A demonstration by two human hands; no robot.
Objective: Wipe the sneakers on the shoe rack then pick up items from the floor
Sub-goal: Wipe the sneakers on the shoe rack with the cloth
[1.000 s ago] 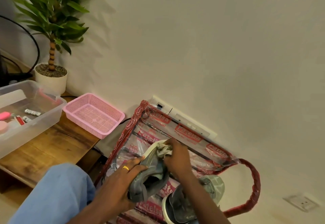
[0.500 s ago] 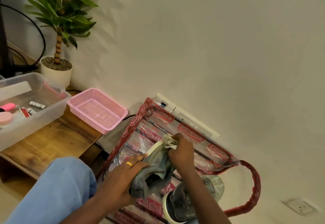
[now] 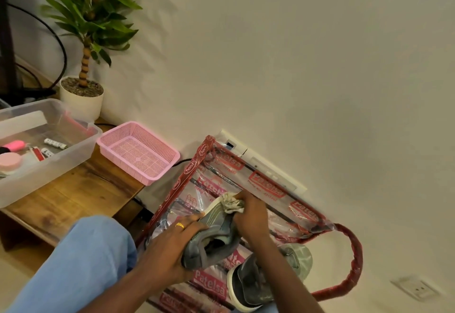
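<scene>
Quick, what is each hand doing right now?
Left hand: closed, gripping the grey sneaker.
Right hand: closed, holding the cloth against the sneaker's toe.

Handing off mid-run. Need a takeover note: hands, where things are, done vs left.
Left hand grips the grey sneaker near its heel end, over the shoe rack.
Right hand holds a crumpled cloth against that sneaker's toe.
Second sneaker lies on the rack at lower right, beside the right forearm.
Done: wiping of the held sneaker is under way; how much is clean cannot be told.
Left: finish it, set it back, wipe the second sneaker if needed, then pick up items from the floor. None show in this view.
</scene>
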